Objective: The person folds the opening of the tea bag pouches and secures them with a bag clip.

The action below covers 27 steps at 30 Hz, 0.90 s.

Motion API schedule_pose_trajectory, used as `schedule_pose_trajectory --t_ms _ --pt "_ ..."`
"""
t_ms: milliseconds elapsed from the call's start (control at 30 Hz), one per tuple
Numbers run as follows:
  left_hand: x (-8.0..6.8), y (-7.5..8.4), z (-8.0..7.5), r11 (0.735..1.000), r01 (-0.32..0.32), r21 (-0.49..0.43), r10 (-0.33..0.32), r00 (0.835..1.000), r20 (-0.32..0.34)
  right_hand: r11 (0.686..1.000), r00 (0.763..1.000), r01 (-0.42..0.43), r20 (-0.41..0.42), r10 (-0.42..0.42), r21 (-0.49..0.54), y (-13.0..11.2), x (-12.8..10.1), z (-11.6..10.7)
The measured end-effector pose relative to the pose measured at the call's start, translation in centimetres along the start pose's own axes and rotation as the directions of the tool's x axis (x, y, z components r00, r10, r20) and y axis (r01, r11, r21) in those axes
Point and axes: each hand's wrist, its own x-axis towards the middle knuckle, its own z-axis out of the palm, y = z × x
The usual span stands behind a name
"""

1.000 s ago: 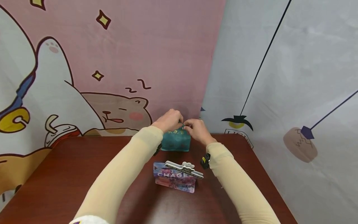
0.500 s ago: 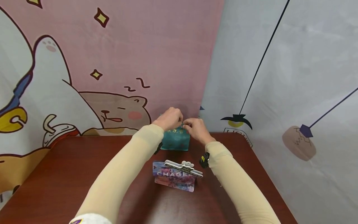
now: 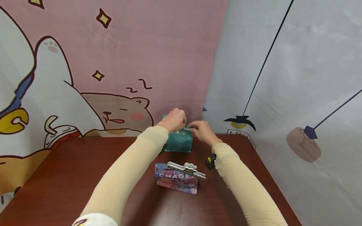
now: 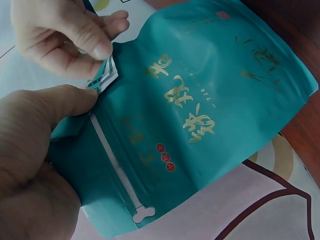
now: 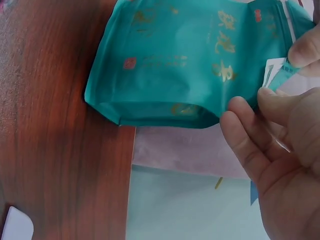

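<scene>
Since a second ago little has shifted: left hand (image 3: 173, 119) and right hand (image 3: 201, 131) pinch the light, crinkly, slippery teal pouch (image 3: 178, 141) at its top strip, the best hold.

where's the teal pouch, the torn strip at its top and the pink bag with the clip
teal pouch (image 4: 200, 115), left wrist view, on its printed front face
torn strip (image 4: 103, 77), left wrist view, on the white inner side of the torn corner
pink bag (image 3: 177, 182), head view, on its printed front below the clip
clip (image 3: 185, 170), head view, on its white bar

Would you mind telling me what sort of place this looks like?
Probably a staged recording corner rather than a home: cartoon backdrop cloths hang behind a brown table, where both hands tear at a teal pouch beside a clipped packet.
</scene>
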Motion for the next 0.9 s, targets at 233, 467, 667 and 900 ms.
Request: schedule_pose_trajectory --t_ms 233,467,667,900 --pt "0.1 -0.23 -0.05 1.0 -0.029 0.002 0.029 0.999 -0.019 0.993 0.994 0.073 -0.074 -0.081 -0.094 0.24 0.09 0.28" --pt "-0.1 -0.23 -0.03 0.999 -0.051 0.0 0.051 0.998 -0.022 0.986 0.988 0.093 -0.107 -0.108 -0.138 0.46 0.34 0.85" --pt "-0.11 -0.32 -0.06 0.997 -0.071 0.0 0.071 0.997 -0.041 0.998 1.0 0.003 -0.027 -0.005 -0.065 0.47 0.31 0.22" --pt "-0.23 -0.46 -0.12 0.997 -0.079 -0.004 0.079 0.996 -0.042 0.999 0.999 -0.03 -0.017 0.03 -0.029 0.38 0.39 0.2"
